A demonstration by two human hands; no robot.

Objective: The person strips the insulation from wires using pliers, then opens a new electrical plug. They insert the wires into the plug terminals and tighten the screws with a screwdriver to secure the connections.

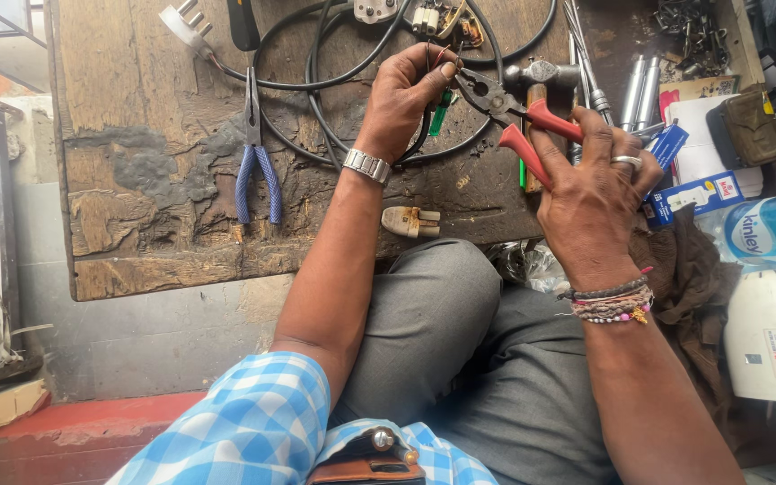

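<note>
- Left hand [403, 94] pinches thin wires [431, 67] between closed fingers, above the counter [136, 135].
- Right hand [590, 193] grips red pliers [518, 112], fingers wrapped on the handles, its nose at the wires.
- Blue pliers [256, 171] and a plug [410, 221] lie on the counter.

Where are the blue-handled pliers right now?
In the head view, the blue-handled pliers lie on the wooden board, left of the left hand, beside the black cable loops.
</note>
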